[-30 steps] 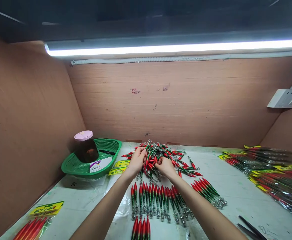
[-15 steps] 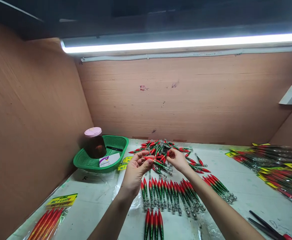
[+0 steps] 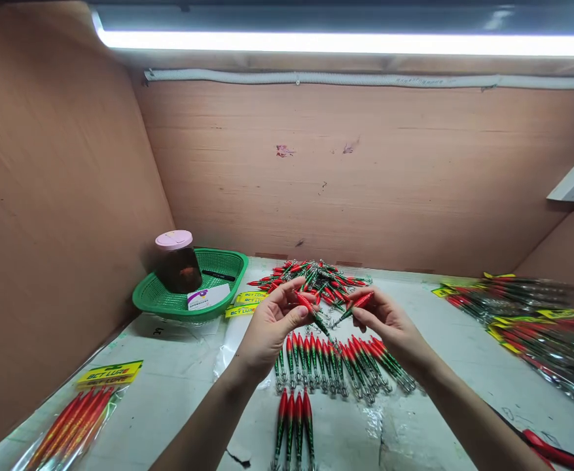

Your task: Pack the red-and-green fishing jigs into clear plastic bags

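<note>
Pale tabletop (image 3: pixel 179 376) under lures (image 3: pixel 313 360), yellow-topped packets (image 3: pixel 78 422)

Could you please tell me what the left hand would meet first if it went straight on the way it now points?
Straight ahead of the left hand most likely comes the heap of red-and-green lures, though depth is unclear, so it might pass above them.

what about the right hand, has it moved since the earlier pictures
Yes. Judged against the green basket, the right hand has moved rightward and nearer the camera, away from the pile of lures.
</note>
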Demonstrator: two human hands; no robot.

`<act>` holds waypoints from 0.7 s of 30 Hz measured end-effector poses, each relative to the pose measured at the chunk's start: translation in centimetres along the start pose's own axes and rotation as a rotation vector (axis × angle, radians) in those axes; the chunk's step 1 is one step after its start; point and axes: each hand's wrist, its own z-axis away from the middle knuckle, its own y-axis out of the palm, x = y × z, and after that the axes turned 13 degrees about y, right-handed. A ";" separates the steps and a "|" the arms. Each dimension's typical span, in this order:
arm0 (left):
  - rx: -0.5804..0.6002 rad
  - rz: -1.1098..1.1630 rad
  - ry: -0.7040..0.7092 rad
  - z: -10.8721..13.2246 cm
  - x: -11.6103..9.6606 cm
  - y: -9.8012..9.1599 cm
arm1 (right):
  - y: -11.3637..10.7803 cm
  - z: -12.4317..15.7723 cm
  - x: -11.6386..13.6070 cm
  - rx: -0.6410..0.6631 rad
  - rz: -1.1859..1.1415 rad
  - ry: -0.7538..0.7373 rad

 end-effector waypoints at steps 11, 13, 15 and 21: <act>0.149 0.043 -0.176 1.1 0.1 1.1 | -0.8 3.9 2.1 0.311 -0.556 0.302; 0.176 0.052 -0.206 1.3 0.3 1.2 | -0.7 4.1 2.0 0.348 -0.597 0.303; 0.199 0.051 -0.226 1.5 0.4 1.4 | -0.6 4.3 2.0 0.367 -0.609 0.302; 0.236 0.033 -0.307 1.6 0.2 1.4 | -0.9 4.6 2.3 0.379 -0.563 0.298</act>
